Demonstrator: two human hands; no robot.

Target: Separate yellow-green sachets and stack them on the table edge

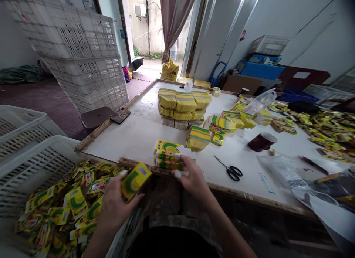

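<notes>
My left hand (115,206) is closed on one flat yellow-green packet (135,181), held just above the white crate (33,162) full of loose packets (69,210) at my left. My right hand (192,178) grips a small stack of the same packets (168,156) resting on the near edge of the white table (138,128). White tape covers some fingertips of my right hand.
Bundled packet stacks (183,106) stand mid-table, with smaller piles (231,121) to the right. Black scissors (231,172), a dark red mug (262,141), plastic bags (288,176) and scattered packets (330,130) lie right. A phone (120,115) sits at the table's left edge. Stacked white crates (80,54) stand behind.
</notes>
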